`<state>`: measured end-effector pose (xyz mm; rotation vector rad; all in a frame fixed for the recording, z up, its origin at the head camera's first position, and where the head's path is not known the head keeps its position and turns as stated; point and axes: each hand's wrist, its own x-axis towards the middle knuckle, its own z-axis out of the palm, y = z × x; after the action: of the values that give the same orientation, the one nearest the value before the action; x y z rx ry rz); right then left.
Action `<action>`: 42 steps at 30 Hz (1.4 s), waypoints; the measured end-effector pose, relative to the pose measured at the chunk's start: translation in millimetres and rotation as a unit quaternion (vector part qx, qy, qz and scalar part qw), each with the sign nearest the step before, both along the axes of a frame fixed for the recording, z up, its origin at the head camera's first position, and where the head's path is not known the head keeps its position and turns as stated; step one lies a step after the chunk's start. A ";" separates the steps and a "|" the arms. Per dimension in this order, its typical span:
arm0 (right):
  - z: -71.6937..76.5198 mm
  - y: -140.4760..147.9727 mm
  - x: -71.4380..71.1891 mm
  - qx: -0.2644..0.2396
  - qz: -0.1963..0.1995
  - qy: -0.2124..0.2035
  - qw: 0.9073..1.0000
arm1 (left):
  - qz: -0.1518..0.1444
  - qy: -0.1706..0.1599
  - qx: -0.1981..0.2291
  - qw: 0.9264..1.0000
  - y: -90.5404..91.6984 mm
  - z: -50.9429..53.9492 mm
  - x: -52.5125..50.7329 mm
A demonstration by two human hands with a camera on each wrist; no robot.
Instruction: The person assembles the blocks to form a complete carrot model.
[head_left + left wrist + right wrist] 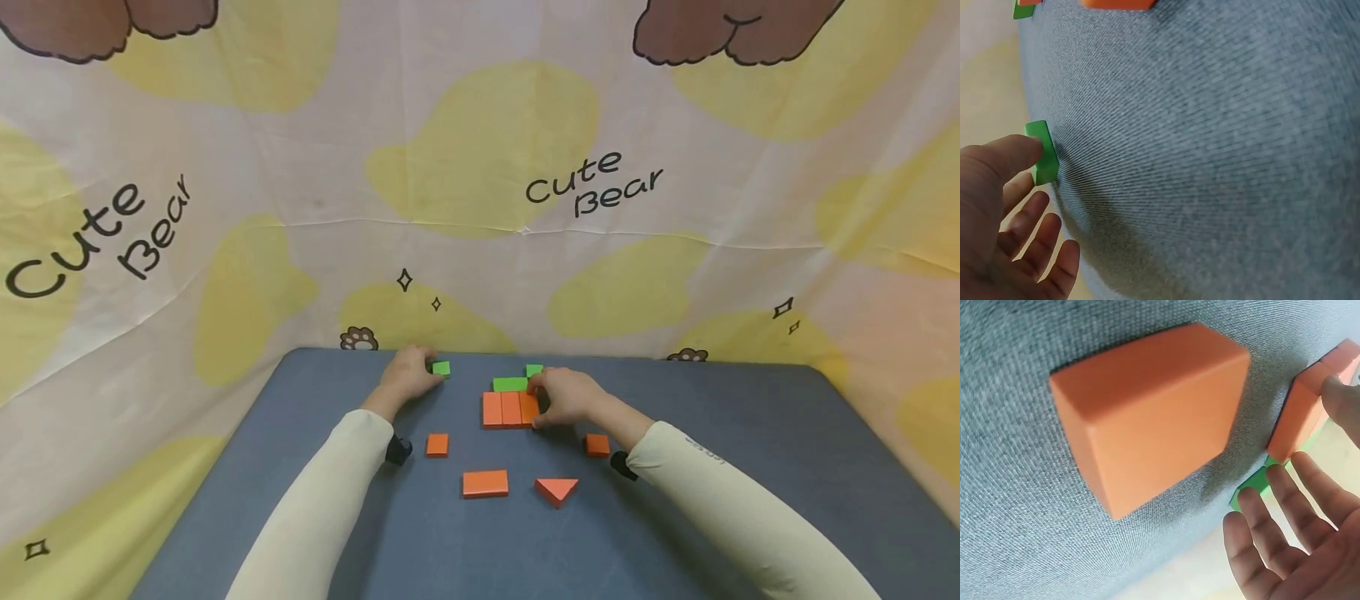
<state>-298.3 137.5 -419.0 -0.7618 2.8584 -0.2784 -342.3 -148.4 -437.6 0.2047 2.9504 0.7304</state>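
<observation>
At the back of the table, the left hand [408, 375] pinches a small green block [441, 369]; in the left wrist view the thumb of the left hand [1007, 206] lies on the green block [1043, 153], other fingers spread below. The right hand [572, 395] is at the right end of a row of orange blocks [511, 409], thumb and fingers about the end block. In the right wrist view the right hand [1310, 531] has its thumb and a fingertip at that orange block [1300, 415]. Behind the row lie a long green block [510, 384] and a small green one [534, 369].
Nearer the front lie an orange square block [438, 445], another [597, 445] beside the right wrist, an orange rectangular block [485, 483] and an orange triangle [557, 491]. A patterned cloth [480, 275] hangs behind the table's back edge.
</observation>
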 end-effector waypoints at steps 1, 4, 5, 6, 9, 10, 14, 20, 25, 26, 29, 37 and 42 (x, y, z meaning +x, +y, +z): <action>0.4 0.3 0.1 0.000 -0.001 -0.001 1.000 | 0.001 0.000 0.000 1.000 -0.4 -0.9 -0.2; 1.2 0.9 0.3 0.000 -0.005 -0.003 1.000 | 0.002 0.001 0.000 1.000 -0.5 -2.9 -0.8; 1.2 0.9 0.3 0.000 -0.006 -0.003 1.000 | 0.003 0.001 -0.001 1.000 -0.3 -3.2 -0.9; 1.1 1.0 0.2 0.001 -0.007 -0.003 1.000 | 0.005 0.001 0.000 1.000 0.3 -3.5 -0.9; -0.1 0.9 -0.5 0.000 -0.008 -0.002 1.000 | 0.010 0.001 0.002 1.000 3.6 -2.6 -0.3; -0.8 0.7 -0.7 -0.001 -0.008 -0.002 1.000 | 0.009 0.001 0.001 1.000 5.3 -2.4 0.1; -3.9 0.9 -1.2 -0.005 -0.012 -0.005 1.000 | 0.002 0.000 0.007 1.000 16.1 -1.6 1.9; -5.7 1.6 -0.6 -0.013 -0.020 -0.013 1.000 | -0.012 0.004 0.010 1.000 34.7 -2.2 4.0; -4.2 0.7 -2.2 -0.006 -0.017 -0.009 1.000 | -0.014 0.009 0.015 1.000 46.4 -1.7 5.3; -3.8 0.3 -2.7 -0.004 -0.016 -0.008 1.000 | -0.014 0.009 0.016 1.000 48.4 -1.8 5.4; -2.9 -0.5 -3.6 0.005 -0.016 -0.007 1.000 | -0.017 0.005 0.020 1.000 53.8 -3.3 5.6; -2.1 -2.1 -3.6 0.006 -0.019 -0.006 1.000 | -0.029 0.010 0.017 0.999 59.8 -5.9 6.7; -2.5 -1.9 -2.6 0.001 -0.026 -0.008 1.000 | -0.026 0.007 0.018 0.999 62.4 -6.7 6.8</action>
<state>-300.9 135.6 -421.5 -0.6813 2.8660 -0.2882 -335.5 -86.0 -444.3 0.2889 2.9350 0.7798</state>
